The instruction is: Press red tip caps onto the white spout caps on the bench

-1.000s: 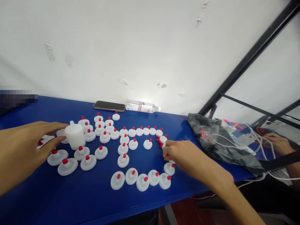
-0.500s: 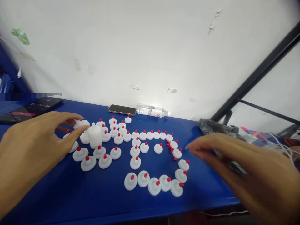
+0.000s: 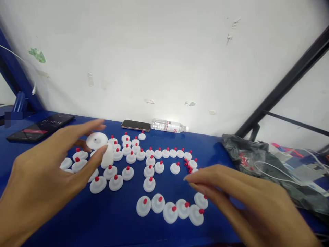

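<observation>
My left hand (image 3: 55,164) is curled at the left, holding a white round cap (image 3: 97,140) between thumb and fingers. That cap is tilted to show a small dark hole at its centre, with no red tip visible. Just behind the thumb stands a small white cylinder (image 3: 108,158), partly covered. My right hand (image 3: 239,192) has thumb and forefinger pinched together above the right side of the layout; anything between the fingertips is too small to make out. Several white caps with red tips (image 3: 170,212) lie around both hands. Small loose red tips (image 3: 189,167) lie near my right fingertips.
On the blue table (image 3: 115,219), a phone (image 3: 135,125) and a clear plastic bottle (image 3: 168,126) lie by the wall. A larger phone showing a timer (image 3: 41,128) is at the left. At the right sits a black plastic bag (image 3: 231,144) with red bits and white cables.
My right hand has moved left and down toward the red tips. The cap in my left hand has turned to show its holed face. The view has shifted slightly.
</observation>
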{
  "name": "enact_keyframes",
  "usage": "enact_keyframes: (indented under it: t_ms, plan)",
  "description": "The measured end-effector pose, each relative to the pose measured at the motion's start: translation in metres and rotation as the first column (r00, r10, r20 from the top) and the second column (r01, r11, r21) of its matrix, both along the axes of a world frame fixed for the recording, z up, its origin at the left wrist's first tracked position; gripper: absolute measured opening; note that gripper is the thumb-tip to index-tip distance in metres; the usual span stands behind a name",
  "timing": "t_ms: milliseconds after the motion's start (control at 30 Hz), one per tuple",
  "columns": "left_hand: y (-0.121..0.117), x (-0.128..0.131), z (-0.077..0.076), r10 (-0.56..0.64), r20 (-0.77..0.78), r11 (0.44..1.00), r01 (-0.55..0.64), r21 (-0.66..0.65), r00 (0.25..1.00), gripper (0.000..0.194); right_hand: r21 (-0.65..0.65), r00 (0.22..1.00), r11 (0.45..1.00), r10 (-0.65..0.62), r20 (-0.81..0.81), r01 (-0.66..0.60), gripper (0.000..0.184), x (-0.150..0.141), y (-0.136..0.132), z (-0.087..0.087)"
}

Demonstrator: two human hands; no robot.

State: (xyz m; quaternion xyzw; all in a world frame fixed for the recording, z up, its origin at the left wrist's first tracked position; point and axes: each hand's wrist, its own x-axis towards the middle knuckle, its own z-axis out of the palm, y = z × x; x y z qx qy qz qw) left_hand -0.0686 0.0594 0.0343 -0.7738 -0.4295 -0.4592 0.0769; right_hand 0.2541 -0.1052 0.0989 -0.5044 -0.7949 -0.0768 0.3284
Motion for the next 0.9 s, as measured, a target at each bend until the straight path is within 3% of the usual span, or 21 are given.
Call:
enact_keyframes:
  t_ms: [133, 267, 367, 467, 767, 833, 900]
  plan:
    - [-0.013, 0.018, -0.001, -0.178, -0.065, 0.976, 0.185, 0.115, 0.982, 0.022, 0.029, 0.998, 1.0, 0.008, -0.069, -0.006, 0.016, -0.031, 0.024, -0.007]
    - [-0.025, 0.037, -0.006, -0.356, -0.152, 0.918, 0.376, 0.13, 0.922, 0.032, 0.087, 0.979, 0.996, -0.007, -0.205, 0.025, 0.013, -0.049, 0.038, -0.017]
    - [-0.033, 0.042, -0.011, -0.308, -0.15, 0.937, 0.327, 0.123, 0.94, 0.042, 0.026, 0.965, 1.0, 0.013, -0.262, -0.007, 0.012, -0.055, 0.041, -0.019]
    - [-0.038, 0.042, -0.013, -0.262, -0.089, 0.953, 0.272, 0.133, 0.961, 0.038, -0.018, 0.965, 0.999, 0.031, -0.261, -0.037, 0.013, -0.057, 0.042, -0.018]
    - [-0.042, 0.041, -0.01, -0.361, 0.036, 0.924, 0.352, 0.147, 0.932, 0.029, -0.075, 0.905, 0.991, 0.073, -0.419, -0.115, 0.014, -0.058, 0.05, -0.019]
    - [-0.045, 0.042, -0.01, -0.368, 0.071, 0.922, 0.354, 0.157, 0.927, 0.03, -0.121, 0.907, 0.983, 0.076, -0.414, -0.137, 0.009, -0.057, 0.051, -0.018]
    - [-0.048, 0.043, -0.01, -0.393, 0.079, 0.912, 0.377, 0.164, 0.916, 0.033, -0.144, 0.927, 0.978, 0.09, -0.364, -0.152, 0.017, -0.057, 0.051, -0.018]
